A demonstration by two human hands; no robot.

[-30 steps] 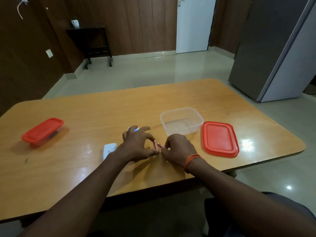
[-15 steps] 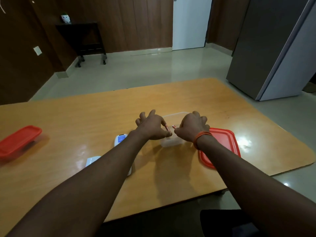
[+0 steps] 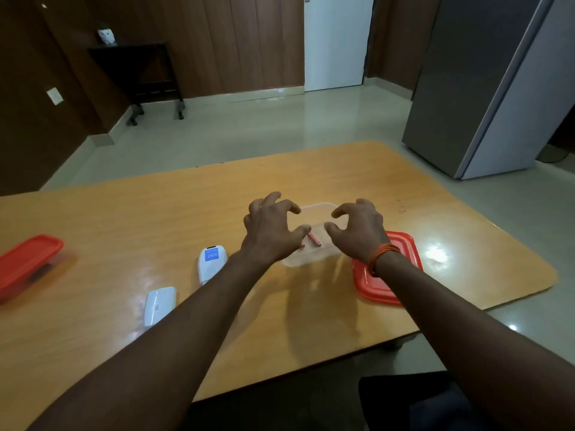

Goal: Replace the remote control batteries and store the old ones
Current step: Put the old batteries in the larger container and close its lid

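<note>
- Two hands hover over a clear container (image 3: pixel 306 259) near the middle of a glossy orange-brown wooden worktop (image 3: pixel 155 213) with rounded corners.
- Around the worktop lies a pale, shiny floor (image 3: pixel 249 129); dark wood panelling, a white door (image 3: pixel 337 42), a small dark side table (image 3: pixel 137 73) and a tall grey fridge (image 3: pixel 485 88) stand beyond.
- Left hand (image 3: pixel 270 231) has its fingers spread and curled, holding nothing; right hand (image 3: pixel 357 231), with an orange band (image 3: pixel 381 255) at the wrist, is likewise spread and empty.
- One reddish battery (image 3: pixel 314 239) shows in the container between the hands, its long axis running diagonally from far-left to near-right; a second reddish bit at the left thumb is too hidden to tell.
- White remote control (image 3: pixel 211 264) lies just left of the left forearm, long axis pointing away from the person, blue label up.
- Its white battery cover (image 3: pixel 159 304) lies nearer the person, apart from the remote.
- Red lid (image 3: pixel 404 265) lies flat just right of the container, partly under the right wrist.
- Second container with a red lid (image 3: pixel 26 264) sits at the far left edge, blurred.
</note>
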